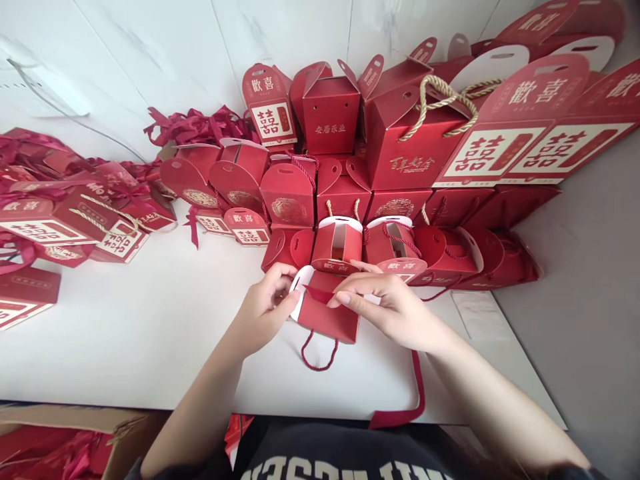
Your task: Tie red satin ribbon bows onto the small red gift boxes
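A small red gift box (pixel 333 320) lies tilted on the white table in front of me, its twisted red cord handle (pixel 319 367) looping toward me. At the box's left end, my left hand (pixel 265 307) grips the rounded flap with a white inside between thumb and fingers. My right hand (pixel 387 303) is over the box's right side, thumb and forefinger pinched on a dark red ribbon (pixel 320 295) that lies across the top. More red ribbon (pixel 417 387) emerges below my right wrist and trails to the table's front edge. The fingertips partly hide the ribbon's course.
Rows of red gift boxes (pixel 287 193) stand close behind my hands, with larger ones (pixel 405 133) against the wall. Ribbon-tied boxes (pixel 50 207) are piled at the left. A cardboard carton (pixel 75 417) with red material sits below the table's left front edge.
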`<state>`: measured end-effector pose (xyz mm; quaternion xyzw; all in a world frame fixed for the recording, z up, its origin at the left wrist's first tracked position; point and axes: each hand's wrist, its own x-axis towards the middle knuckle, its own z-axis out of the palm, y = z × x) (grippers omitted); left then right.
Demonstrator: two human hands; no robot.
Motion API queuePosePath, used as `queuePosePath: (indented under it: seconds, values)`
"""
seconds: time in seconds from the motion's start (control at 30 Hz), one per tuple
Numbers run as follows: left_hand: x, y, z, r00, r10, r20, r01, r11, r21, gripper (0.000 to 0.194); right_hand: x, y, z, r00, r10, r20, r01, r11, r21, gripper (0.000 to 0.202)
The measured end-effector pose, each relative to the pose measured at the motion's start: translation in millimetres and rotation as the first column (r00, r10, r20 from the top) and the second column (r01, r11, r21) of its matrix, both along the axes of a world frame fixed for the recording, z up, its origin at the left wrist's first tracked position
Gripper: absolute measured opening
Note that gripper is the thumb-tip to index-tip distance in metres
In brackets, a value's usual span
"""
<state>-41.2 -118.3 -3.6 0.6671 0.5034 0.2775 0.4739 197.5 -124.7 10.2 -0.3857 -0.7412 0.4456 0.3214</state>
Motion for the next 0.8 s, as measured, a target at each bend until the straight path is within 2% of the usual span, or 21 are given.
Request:
queuePosePath:
  seconds: [0.13, 0.33, 0.5, 0.63, 0.73, 0.8]
  values:
    - [-2, 2, -3.5, 0.997, -0.053, 0.050, 0.053, 0.999, -0.005, 0.018, -10, 3, 4.1, 0.990, 0.004, 0.140, 0.001, 0.999, -0.033, 0.031]
    - [-3, -1, -3.5, 0.997, -0.070, 0.016, 0.070, 0.997, -0.026, 0.017, -11, 3, 2.8, 0.994, -0.020, 0.107, 0.030, 0.995, -0.099, 0.034]
    - [-1, 0, -1.0, 0.996, -0.086, 0.010, 0.087, 0.996, -0.035, 0.018, -11, 5, 2.9, 0.991, -0.018, 0.133, 0.028, 0.997, -0.068, 0.036]
    - [8, 1, -5.5, 0.995, -0.041, 0.096, 0.043, 0.999, -0.022, 0.028, -14, 4, 4.5, 0.990, -0.012, 0.142, 0.020, 0.998, -0.053, 0.033]
    - [10, 3, -5.5, 0.993, -0.020, 0.112, 0.021, 1.000, -0.008, 0.032, -13, 1, 4.1, 0.991, 0.001, 0.135, -0.003, 1.000, 0.010, 0.026]
    - [3, 4, 0.4, 0.997, 0.003, 0.077, -0.005, 1.000, 0.015, 0.032, -9, -2, 1.1, 0.993, -0.041, 0.112, 0.030, 0.995, 0.094, 0.021]
